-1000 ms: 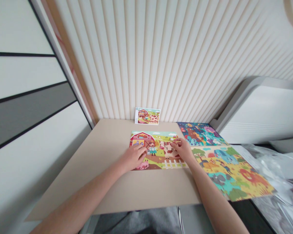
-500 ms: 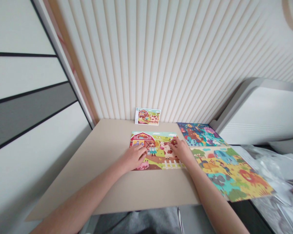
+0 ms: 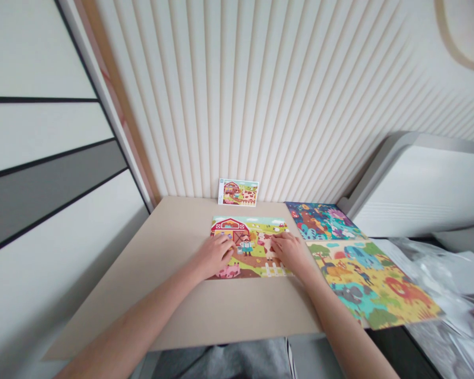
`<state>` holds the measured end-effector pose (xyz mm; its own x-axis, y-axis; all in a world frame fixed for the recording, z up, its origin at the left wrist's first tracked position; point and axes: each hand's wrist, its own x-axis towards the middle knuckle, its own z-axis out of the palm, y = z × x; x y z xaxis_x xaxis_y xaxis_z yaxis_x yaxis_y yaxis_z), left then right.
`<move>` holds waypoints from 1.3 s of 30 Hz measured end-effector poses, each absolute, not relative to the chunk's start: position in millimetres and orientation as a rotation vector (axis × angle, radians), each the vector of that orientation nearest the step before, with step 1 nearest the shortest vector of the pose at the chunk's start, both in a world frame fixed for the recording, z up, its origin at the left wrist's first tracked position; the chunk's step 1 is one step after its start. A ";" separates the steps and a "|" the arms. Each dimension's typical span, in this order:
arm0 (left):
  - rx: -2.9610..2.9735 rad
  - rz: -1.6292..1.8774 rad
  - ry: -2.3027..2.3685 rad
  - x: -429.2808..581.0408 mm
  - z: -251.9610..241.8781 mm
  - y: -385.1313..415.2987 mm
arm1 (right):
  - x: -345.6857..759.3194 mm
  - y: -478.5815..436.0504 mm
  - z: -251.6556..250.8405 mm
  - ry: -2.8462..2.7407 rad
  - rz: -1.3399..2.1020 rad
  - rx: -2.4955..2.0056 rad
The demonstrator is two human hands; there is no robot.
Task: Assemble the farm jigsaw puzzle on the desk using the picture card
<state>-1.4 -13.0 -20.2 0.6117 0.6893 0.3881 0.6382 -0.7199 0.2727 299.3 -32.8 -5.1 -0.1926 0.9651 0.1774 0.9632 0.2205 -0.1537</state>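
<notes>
A farm puzzle [image 3: 256,266] with a red barn, a farmer, a cow and a white fence lies flat on the beige table [image 3: 221,310]. My left hand [image 3: 218,255] rests on its left part, below the barn, palm down with the fingers spread a little. On the right part, over the cow, lies my right hand [image 3: 290,249], its fingers laid flat on the picture. Neither hand shows a loose piece in it. Some of the puzzle is hidden under both hands.
A small farm picture card [image 3: 238,192] leans on the ribbed wall behind. To the right lie a dark blue animal puzzle [image 3: 326,220] and a yellow safari puzzle [image 3: 375,281], which reaches past the table edge. Clear plastic wrapping [image 3: 430,263] lies farther right.
My right hand has moved slightly down on the cow, and its fingers have flattened. My left hand has stayed nearly in place. The view has tilted slightly.
</notes>
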 end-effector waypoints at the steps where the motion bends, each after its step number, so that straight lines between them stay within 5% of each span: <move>1: 2.728 0.732 1.162 -3.6 -21.1 -10.9 | 300.0 -34.5 -7.2 -2.253 0.007 -1.814; 11: 2.669 0.757 1.414 -34.0 -36.2 13.4 | 304.0 -36.5 -26.7 -2.241 0.036 -1.855; 31: 2.853 0.353 1.030 -3.3 -43.9 -21.1 | 286.1 -53.8 -11.2 -2.211 -0.140 -1.840; 39: 2.862 0.382 1.029 -2.8 -45.8 -19.9 | 387.5 -125.9 -3.8 -2.095 -0.342 -2.019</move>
